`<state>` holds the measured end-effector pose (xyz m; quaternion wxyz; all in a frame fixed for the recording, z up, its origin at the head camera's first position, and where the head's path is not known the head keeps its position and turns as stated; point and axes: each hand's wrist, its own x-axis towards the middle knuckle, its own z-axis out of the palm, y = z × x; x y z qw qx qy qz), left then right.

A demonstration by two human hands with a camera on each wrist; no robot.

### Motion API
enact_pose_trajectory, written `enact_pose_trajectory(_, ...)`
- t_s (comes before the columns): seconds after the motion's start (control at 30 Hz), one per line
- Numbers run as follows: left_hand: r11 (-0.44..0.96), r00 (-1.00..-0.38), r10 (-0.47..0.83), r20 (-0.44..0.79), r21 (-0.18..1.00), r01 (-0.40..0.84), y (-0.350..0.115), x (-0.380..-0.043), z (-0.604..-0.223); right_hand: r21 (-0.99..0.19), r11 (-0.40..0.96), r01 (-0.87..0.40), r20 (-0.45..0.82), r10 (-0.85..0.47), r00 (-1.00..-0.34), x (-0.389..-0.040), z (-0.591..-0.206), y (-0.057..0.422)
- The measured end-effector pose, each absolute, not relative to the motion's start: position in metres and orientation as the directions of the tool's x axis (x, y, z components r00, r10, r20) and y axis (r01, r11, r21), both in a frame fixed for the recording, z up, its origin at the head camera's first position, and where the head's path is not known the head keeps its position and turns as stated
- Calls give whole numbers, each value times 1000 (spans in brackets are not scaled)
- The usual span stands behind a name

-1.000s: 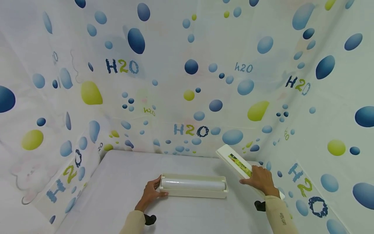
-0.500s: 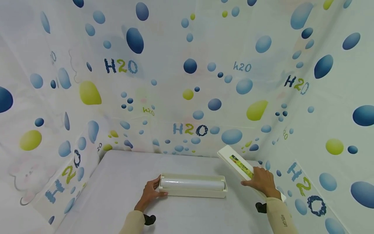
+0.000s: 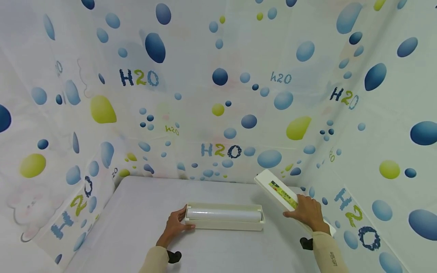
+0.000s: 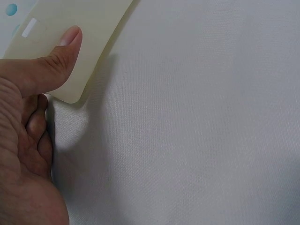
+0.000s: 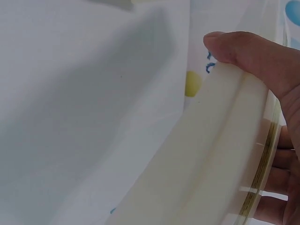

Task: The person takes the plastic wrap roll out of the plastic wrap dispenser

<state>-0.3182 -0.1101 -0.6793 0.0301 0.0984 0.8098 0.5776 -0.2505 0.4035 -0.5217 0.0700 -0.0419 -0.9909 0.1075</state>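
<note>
A long cream box [image 3: 225,225] lies on the white-covered table, with a shiny roll of plastic film [image 3: 225,215] inside it. At its left end my left hand [image 3: 175,224] grips it, thumb on the front wall and fingers around the end. In the left wrist view the thumb presses on the pale box wall [image 4: 89,56]. My right hand [image 3: 307,212] holds the long cream lid [image 3: 266,178], tilted above the table to the right of the box. A green-yellow label [image 3: 283,194] shows on its top. The right wrist view shows the lid's hollow underside [image 5: 187,164] under the thumb.
White cloth [image 3: 150,197] covers the table. A curtain [image 3: 191,57] printed with blue and green drops and "H2O" surrounds it at the back and both sides. A dark strap piece [image 3: 174,257] shows at each wrist.
The camera view drifts very slightly. Both hands keep hold of the box and the lid, which stay almost in the same places.
</note>
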Motion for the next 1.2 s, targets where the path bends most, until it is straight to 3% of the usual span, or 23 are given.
enact_pose_trajectory(0.47, 314, -977, 192, 88, 938, 146, -111, -320, -686, -249, 960, 127, 80, 151, -985, -242, -522, 407)
enact_pose_trajectory(0.97, 272, -979, 186, 77, 954, 127, -111, -325, -693, -243, 964, 108, 104, 137, -985, -239, -528, 412)
enact_pose_trajectory(1.2, 296, -973, 196, 120, 939, 175, -112, -322, -692, -238, 965, 109, 88, 134, -987, -239, -526, 411)
